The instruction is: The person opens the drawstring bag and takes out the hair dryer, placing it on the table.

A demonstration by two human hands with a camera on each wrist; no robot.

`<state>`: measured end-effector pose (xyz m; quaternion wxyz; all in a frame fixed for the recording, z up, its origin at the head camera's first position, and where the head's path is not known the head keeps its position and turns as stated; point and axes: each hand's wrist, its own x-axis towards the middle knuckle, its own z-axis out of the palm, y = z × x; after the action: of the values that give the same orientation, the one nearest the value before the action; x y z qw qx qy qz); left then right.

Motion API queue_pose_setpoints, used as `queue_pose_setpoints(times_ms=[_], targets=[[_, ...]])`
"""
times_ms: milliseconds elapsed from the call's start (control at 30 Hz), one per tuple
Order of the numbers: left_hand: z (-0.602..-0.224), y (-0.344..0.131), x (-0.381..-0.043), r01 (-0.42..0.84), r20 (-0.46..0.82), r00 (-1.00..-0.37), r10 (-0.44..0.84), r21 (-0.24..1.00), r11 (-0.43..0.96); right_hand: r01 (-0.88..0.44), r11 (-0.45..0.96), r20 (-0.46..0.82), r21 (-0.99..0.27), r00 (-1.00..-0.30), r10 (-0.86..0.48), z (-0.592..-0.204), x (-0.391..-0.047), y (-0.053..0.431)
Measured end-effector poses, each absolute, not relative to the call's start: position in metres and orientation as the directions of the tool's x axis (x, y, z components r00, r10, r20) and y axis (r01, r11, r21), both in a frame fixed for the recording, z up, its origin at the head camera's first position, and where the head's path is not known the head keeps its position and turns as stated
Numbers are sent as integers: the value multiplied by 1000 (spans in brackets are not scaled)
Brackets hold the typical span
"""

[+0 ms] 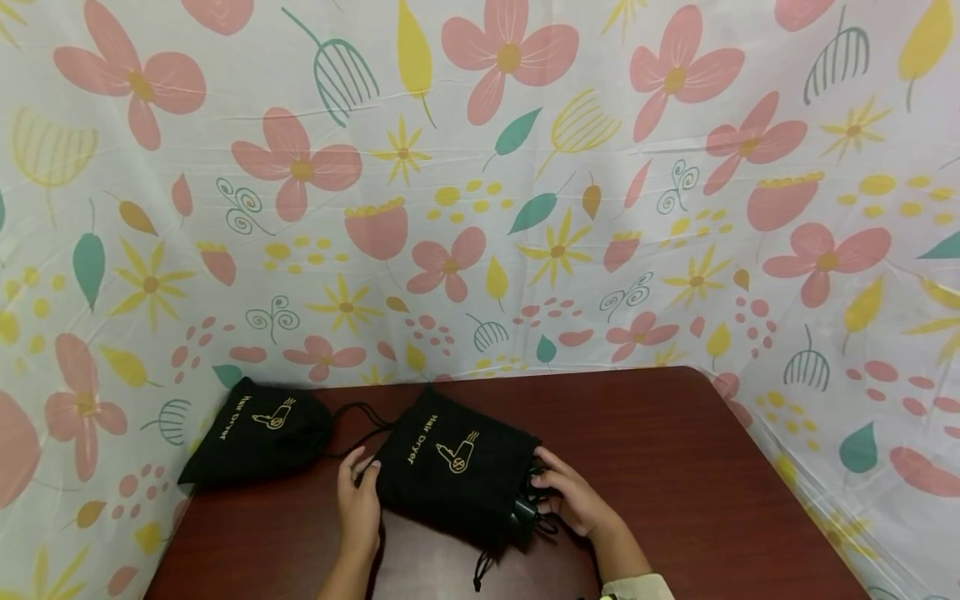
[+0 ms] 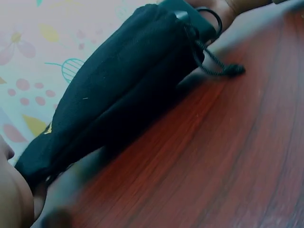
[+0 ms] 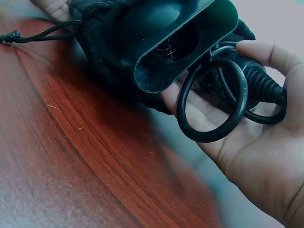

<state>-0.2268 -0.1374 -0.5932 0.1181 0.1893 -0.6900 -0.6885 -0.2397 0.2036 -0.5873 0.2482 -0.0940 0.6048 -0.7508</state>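
Observation:
A black drawstring bag (image 1: pixel 457 512) printed "Hair Dryer" is tilted up off the table in the head view. My left hand (image 1: pixel 358 504) pinches its closed end at the left corner. At the open mouth on the right, my right hand (image 1: pixel 576 498) holds a black hair dryer (image 3: pixel 142 23) that sticks partly out of the cloth. Its flat nozzle (image 3: pixel 142 78) faces the right wrist camera. The thumb lies by the ribbed cord sleeve (image 3: pixel 265 88), fingers underneath, with a loop of cord (image 3: pixel 209 137) over the palm. The rest of the dryer is hidden inside the bag.
Another black "Hair Dryer" bag (image 1: pixel 270 442) lies at the table's left back, its drawstring (image 1: pixel 363 437) reaching toward the held bag. The dark red wooden table (image 1: pixel 712 483) meets a flower-printed curtain (image 1: pixel 525 250) behind and at both sides.

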Motion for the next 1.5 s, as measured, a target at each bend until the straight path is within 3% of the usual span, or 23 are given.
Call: queue_pose_setpoints(times_ms=[133, 233, 300, 467, 767, 1500], targets=[[-588, -138, -225, 51, 163, -873, -460, 968, 245, 282, -115, -196, -953, -857, -477, -585, -237, 202], [-585, -134, -223, 147, 347, -861, -372, 870, 471, 290, -96, -217, -952, -863, -457, -584, -235, 199], [-585, -131, -222, 196, 388, -882, -267, 818, 541, 298, -93, -228, -950, -866, -445, -584, -234, 197], [-589, -125, -224, 233, 316, -947, -51, 789, 569, 317, -82, -253, -945, -865, -433, -586, -234, 193], [-600, -126, -228, 125, 70, -990, 121, 827, 547, 312, -41, -267, -949, -868, -418, -588, -234, 191], [-606, -119, -229, 65, 19, -996, 86, 821, 567, 326, -76, -267, -942, -870, -416, -588, -233, 195]])
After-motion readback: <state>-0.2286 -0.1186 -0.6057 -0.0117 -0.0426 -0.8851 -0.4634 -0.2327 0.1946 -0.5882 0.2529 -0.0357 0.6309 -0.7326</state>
